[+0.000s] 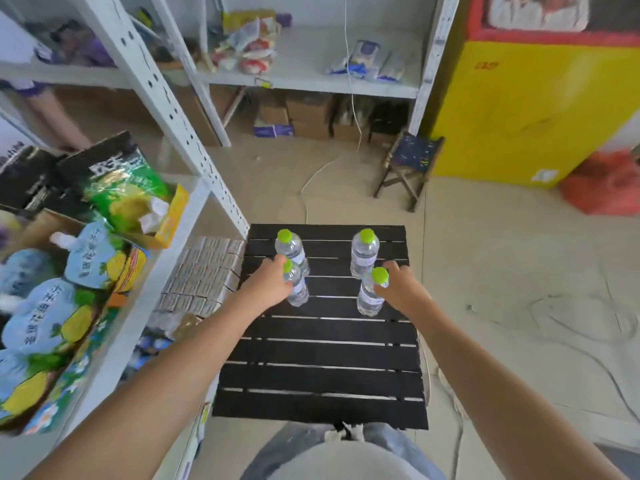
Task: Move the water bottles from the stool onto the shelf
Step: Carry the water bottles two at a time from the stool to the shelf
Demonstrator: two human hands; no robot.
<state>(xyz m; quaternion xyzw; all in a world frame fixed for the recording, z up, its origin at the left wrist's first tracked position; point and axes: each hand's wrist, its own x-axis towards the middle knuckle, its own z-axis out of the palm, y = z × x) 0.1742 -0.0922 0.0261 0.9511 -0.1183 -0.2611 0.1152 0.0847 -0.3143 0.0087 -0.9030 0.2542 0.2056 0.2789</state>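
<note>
Looking down past a pale shirt hem and blue jeans [388, 441], the nearest surface is the black slatted stool [322, 368], its top made of wide dark boards with thin bright gaps between them. The near two thirds of that top is bare. Both forearms reach out over it to the far end, where four clear water bottles with green caps stand upright in two pairs.

The left hand [268, 284] is curled around the near left bottle [297, 289], fingers wrapped on its upper body just under the cap, so the grip is closed on it while its base appears to sit on the slats. The right hand [400, 285] closes in the same way on the near right bottle [370, 296], thumb and fingers against its shoulder. Just behind them stand the far left bottle [290, 249] and the far right bottle [363, 254], both free of the hands.

To the left, a grey metal shelf [180, 237] holds blue and green snack bags [45, 306] and a green bag [121, 188] in cardboard boxes; a wrapped stack of small cartons [204, 271] lies beneath it beside the stool. The floor [519, 271] is pale tile, scuffed, with a white cable [308, 188] trailing across it.

Further off stand a small folding stool [408, 164], a yellow cabinet [530, 109] with a red bag [606, 181] at its foot, and a second shelf unit [311, 81] against the wall with blurred packets on it and brown boxes [308, 116] underneath.
</note>
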